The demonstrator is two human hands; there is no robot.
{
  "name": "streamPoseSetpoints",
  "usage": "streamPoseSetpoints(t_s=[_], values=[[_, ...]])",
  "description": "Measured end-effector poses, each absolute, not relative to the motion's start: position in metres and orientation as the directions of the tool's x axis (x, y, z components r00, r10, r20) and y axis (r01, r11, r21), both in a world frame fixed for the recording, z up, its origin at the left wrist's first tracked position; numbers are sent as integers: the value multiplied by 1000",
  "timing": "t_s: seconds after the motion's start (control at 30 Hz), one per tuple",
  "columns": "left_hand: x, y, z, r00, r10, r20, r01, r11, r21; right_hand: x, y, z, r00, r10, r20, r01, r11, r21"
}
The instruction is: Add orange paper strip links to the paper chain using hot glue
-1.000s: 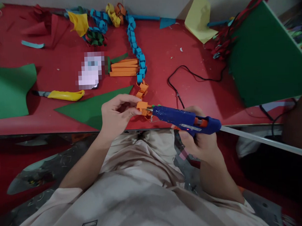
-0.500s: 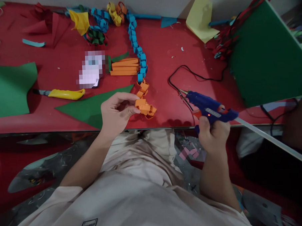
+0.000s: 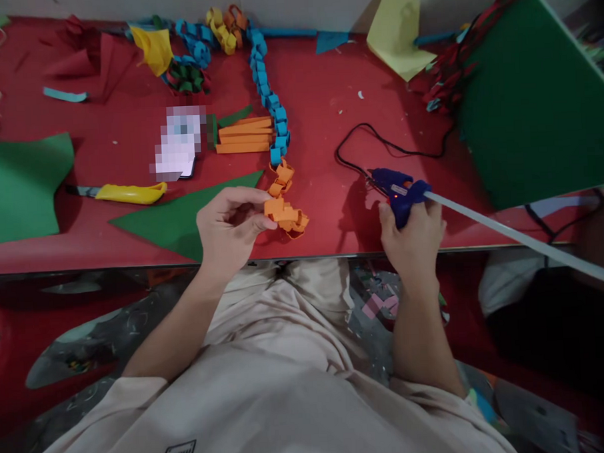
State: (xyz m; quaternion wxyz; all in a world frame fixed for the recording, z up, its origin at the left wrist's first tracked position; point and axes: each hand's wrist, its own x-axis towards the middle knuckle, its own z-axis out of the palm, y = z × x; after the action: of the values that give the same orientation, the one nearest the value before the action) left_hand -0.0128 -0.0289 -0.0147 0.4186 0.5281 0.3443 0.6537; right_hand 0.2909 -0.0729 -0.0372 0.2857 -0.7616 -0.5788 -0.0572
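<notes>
Orange paper links hang together in a small cluster near the front edge of a red table, pinched between the thumb and fingers of a person's left hand. The person's right hand is wrapped around the handle of a blue glue gun, a small red light glowing on its side and a long, pale glue stick jutting from its rear. Blue paper links continue the chain away from the orange section, toward the wall. Orange strips lie stacked just left of the blue run, near a pixelated phone. A pointed sheet of green paper lies partly behind the left hand, with a yellow cutter beside it, blade facing left. Black cord loops across the tabletop beyond the gun. At right, a green board stands tilted; folded yellow paper rests near the wall.
</notes>
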Motion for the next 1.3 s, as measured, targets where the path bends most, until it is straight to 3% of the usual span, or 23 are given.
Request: streamPoseSetpoints(t_s=[0.07,0.13,0.17,0.27,0.53,0.73,0.87,1.07,1.3], values=[[-11,-30,-15,-104,918,383,-186,-396,899,278,-88,-40,392,712,582,890,-134,-436],[-10,-30,-16,-110,921,375,-200,-390,899,253,-108,-45,474,434,766,857,-28,-514],[-9,-31,-17,-112,922,371,-211,-387,898,238,-117,-47,465,386,797,851,53,-522],[-6,-33,-21,-103,930,352,-253,-367,895,193,-130,-35,203,607,769,781,373,-501],[-5,-39,-25,-73,925,373,-302,-377,876,167,-61,39,-196,832,519,539,534,-651],[-8,-39,-29,-95,919,382,-215,-393,894,159,-53,30,-186,856,483,428,513,-744],[-9,-39,-24,-109,854,509,-79,-518,852,156,-54,28,-147,865,480,377,498,-781],[-18,-37,-11,25,631,775,262,-753,604,162,-53,36,-181,848,499,447,523,-726],[-24,-37,1,154,496,855,414,-818,400,168,-55,43,-229,855,465,514,512,-688]])
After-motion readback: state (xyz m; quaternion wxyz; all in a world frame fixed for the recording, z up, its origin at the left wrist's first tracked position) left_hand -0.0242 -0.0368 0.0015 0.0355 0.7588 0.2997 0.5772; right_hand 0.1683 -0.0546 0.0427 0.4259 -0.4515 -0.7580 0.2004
